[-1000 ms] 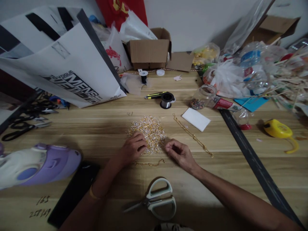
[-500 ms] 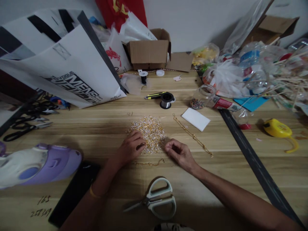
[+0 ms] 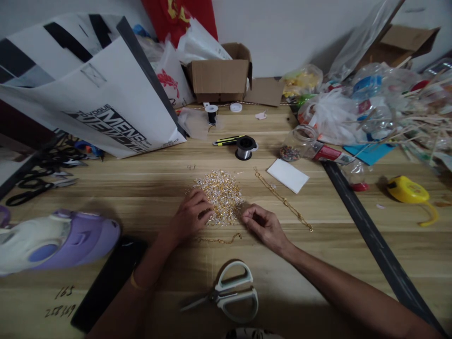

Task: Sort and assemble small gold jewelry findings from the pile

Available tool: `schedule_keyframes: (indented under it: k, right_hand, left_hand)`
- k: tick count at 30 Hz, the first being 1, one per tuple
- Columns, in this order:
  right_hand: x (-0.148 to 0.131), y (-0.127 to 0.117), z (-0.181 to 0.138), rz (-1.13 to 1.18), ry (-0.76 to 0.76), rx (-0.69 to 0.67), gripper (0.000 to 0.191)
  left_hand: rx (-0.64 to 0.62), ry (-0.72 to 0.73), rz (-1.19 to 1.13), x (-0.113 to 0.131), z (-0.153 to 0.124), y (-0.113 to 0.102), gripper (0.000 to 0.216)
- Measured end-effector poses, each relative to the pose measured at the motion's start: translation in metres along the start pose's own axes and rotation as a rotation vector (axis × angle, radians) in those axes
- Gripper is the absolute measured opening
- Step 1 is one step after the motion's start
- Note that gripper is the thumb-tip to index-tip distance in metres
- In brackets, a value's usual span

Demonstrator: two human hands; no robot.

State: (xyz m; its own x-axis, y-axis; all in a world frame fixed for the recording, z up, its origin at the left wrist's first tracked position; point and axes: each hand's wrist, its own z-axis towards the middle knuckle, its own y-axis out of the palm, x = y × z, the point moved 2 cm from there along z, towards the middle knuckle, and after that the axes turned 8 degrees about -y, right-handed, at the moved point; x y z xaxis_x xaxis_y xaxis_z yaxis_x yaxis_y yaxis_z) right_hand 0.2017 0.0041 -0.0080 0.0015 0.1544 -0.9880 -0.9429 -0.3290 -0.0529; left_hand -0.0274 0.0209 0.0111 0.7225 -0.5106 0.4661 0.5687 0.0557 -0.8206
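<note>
A heap of small gold and clear pins [image 3: 221,192] lies in the middle of the wooden table [image 3: 148,188]. My left hand [image 3: 190,215] rests at the heap's near left edge, fingers curled and pinched into the pins. My right hand [image 3: 263,225] lies just right of the heap, fingers curled in a pinch; what it holds is too small to make out. A short gold chain [image 3: 219,240] lies on the table between and below my hands. A longer gold chain [image 3: 282,198] runs diagonally to the right of the heap.
White-handled scissors [image 3: 229,293] lie near the front edge. A spool [image 3: 244,147], utility knife [image 3: 228,140], bead jar [image 3: 295,142], white pad [image 3: 287,175], black ruler [image 3: 374,240] and yellow tape measure [image 3: 409,190] are further out. A purple device [image 3: 56,240] and white bag [image 3: 88,89] are left.
My left hand's fingers shifted slightly up into the edge of the pin heap. My right hand has stayed in place.
</note>
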Motion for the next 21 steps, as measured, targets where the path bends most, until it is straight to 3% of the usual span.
schedule_keyframes:
  k: [21]
  right_hand:
    - [-0.0001,0.0005,0.0004,0.016,0.001,0.000,0.019]
  left_hand:
    - [-0.054,0.023,-0.009,0.0040,0.0006,0.0002,0.012]
